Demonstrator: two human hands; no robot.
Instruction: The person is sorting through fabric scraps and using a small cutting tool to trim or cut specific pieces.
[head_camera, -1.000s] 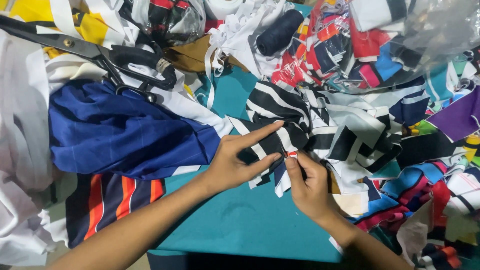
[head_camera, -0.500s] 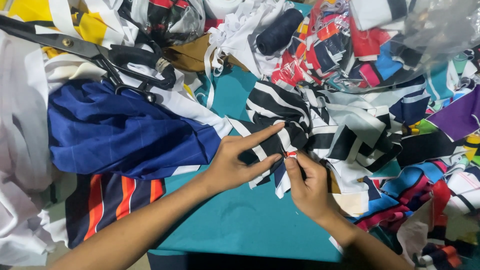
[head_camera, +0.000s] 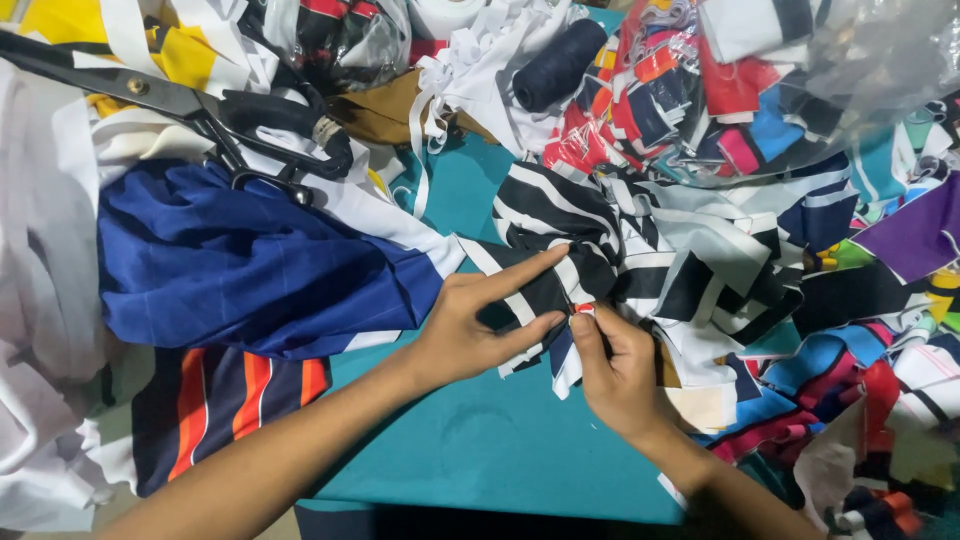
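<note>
A black-and-white striped cloth piece (head_camera: 560, 215) lies on the teal table (head_camera: 500, 450) in the middle of the head view. My left hand (head_camera: 475, 325) rests flat on its near edge, index finger stretched along the fabric and thumb below. My right hand (head_camera: 615, 365) is closed around a small red-tipped tool at the same edge, its tip touching the cloth between my two hands. The tool's shape is mostly hidden by my fingers.
A blue fabric (head_camera: 240, 265) and an orange-striped dark piece (head_camera: 225, 395) lie at the left. Large black-handled scissors (head_camera: 210, 110) rest at the top left. A dark thread spool (head_camera: 560, 65) and a clear bag of colourful scraps (head_camera: 720, 90) sit at the back; more scraps crowd the right.
</note>
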